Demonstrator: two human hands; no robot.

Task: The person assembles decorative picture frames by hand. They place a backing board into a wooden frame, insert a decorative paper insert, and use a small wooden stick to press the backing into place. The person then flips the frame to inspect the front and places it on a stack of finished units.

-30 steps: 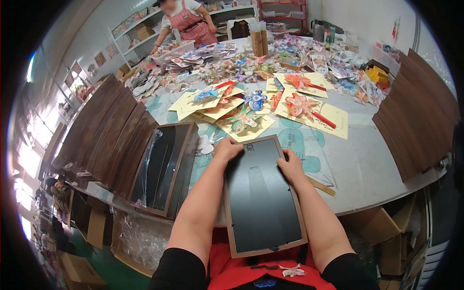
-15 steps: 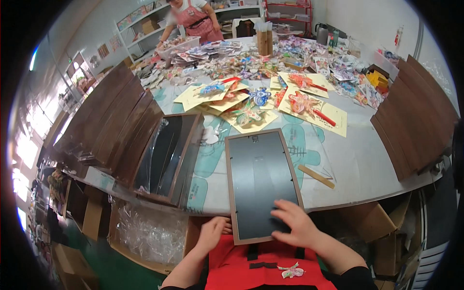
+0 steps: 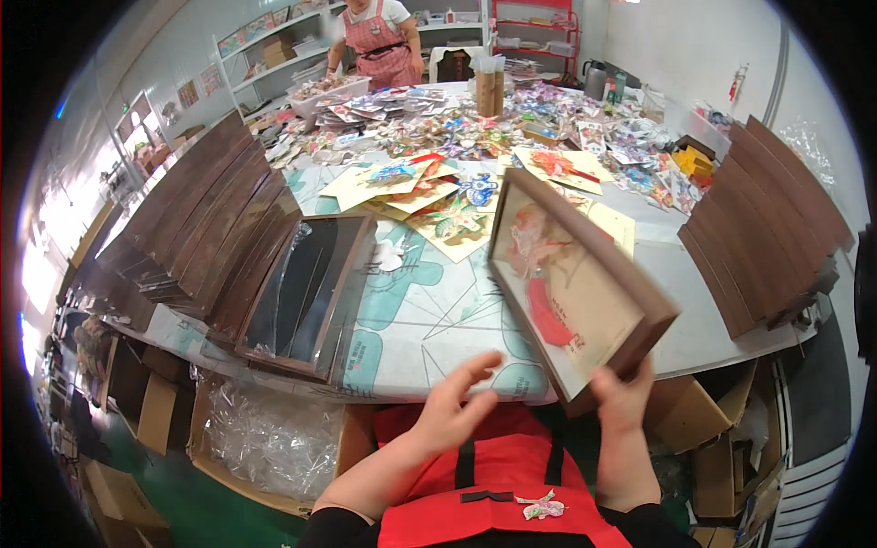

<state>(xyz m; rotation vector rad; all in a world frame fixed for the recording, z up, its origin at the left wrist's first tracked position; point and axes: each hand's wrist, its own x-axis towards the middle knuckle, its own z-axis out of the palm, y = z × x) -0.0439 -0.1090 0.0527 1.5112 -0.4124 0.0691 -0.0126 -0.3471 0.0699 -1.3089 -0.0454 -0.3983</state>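
My right hand (image 3: 623, 402) grips the near lower corner of a brown wooden shadow-box frame (image 3: 585, 292). The frame is raised off the table and tilted, its glass front facing me, with a red paper figure on cream backing inside. My left hand (image 3: 457, 402) hangs open just left of the frame's lower edge, fingers spread, holding nothing. Both hands are over the near edge of the table (image 3: 429, 320), above my red apron (image 3: 512, 475).
A frame in plastic wrap (image 3: 306, 292) leans on a row of brown frames (image 3: 196, 228) at left. More brown frames (image 3: 767, 228) stand at right. Colourful paper pieces (image 3: 429, 183) cover the table's far half. A person in an apron (image 3: 379, 46) stands beyond. Cardboard boxes (image 3: 265, 438) sit below.
The frame lay face down on the table with its dark back up. It is now lifted, turned over and tilted, front toward me. My left hand has come off it.
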